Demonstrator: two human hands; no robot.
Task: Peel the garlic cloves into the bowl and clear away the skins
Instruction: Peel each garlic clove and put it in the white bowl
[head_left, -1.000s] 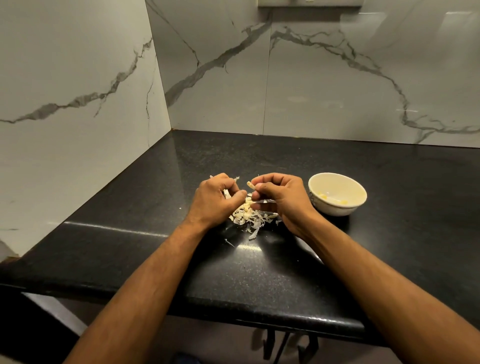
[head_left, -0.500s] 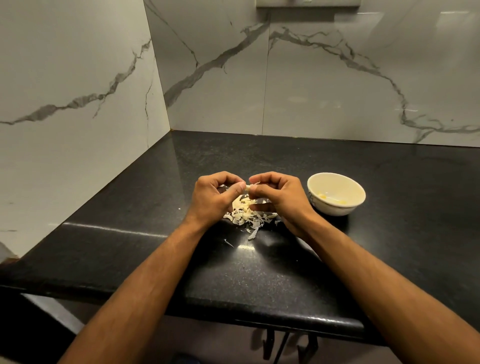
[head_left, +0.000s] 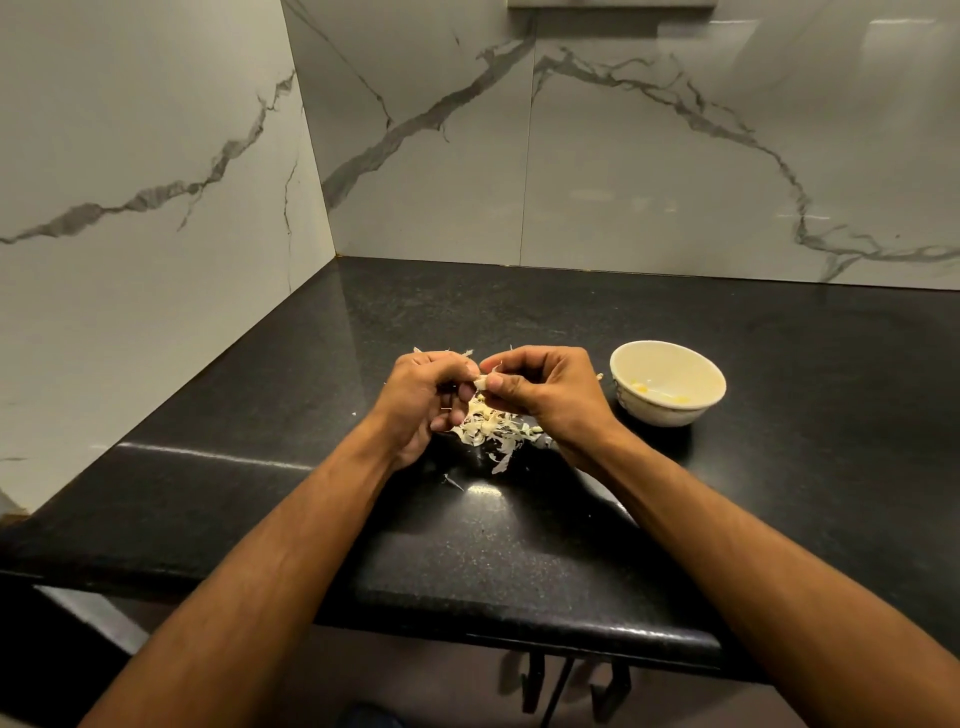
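Since 0.5 s ago both hands lifted slightly above skin pile. Left hand (head_left: 423, 400) and right hand (head_left: 545, 389) each pinch same garlic clove (head_left: 481, 383) between fingertips, held over pile of garlic skins (head_left: 493, 428) on black countertop (head_left: 519, 545). Cream bowl (head_left: 667, 383) near right hand, holding few yellowish peeled cloves (head_left: 641, 387).

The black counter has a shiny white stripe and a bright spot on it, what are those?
Head view: glare, room light bouncing off the polished black counter, a streak at the left, a spot near the garlic skins. The wide lens also bends the wall tiles outward.
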